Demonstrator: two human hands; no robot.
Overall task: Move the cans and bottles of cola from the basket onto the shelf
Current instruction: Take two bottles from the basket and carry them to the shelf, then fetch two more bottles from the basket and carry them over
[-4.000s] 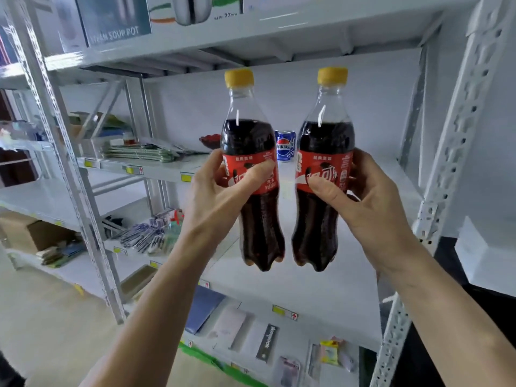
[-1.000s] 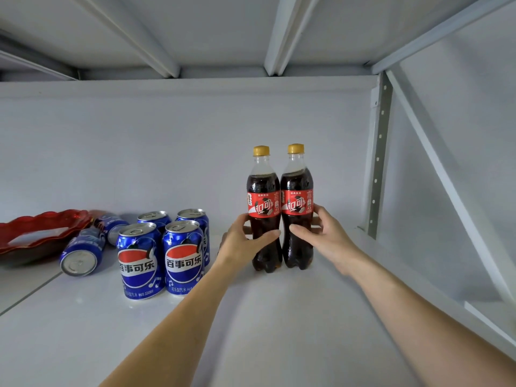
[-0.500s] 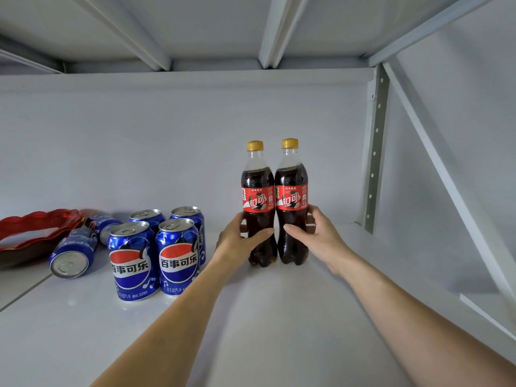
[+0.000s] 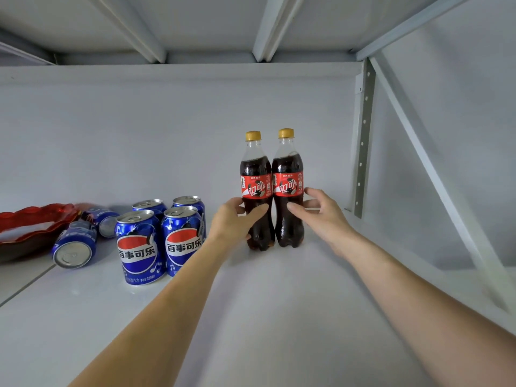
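Upright on the shelf [image 4: 279, 317], left bottle [image 4: 256, 191] sits in the left hand's [image 4: 234, 222] curl; right hand [image 4: 321, 212] spread.

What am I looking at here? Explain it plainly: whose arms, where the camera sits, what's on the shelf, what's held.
No machine here: a person's two bare arms, filmed by one wide-angle camera worn on the head, looking into a white shelf. Two cola bottles stand upright side by side. The left hand wraps round the left bottle. The right hand has its fingers spread, only the thumb touching the right bottle. To the left stand four upright blue cans, then two cans lying on their sides beside a red dish.
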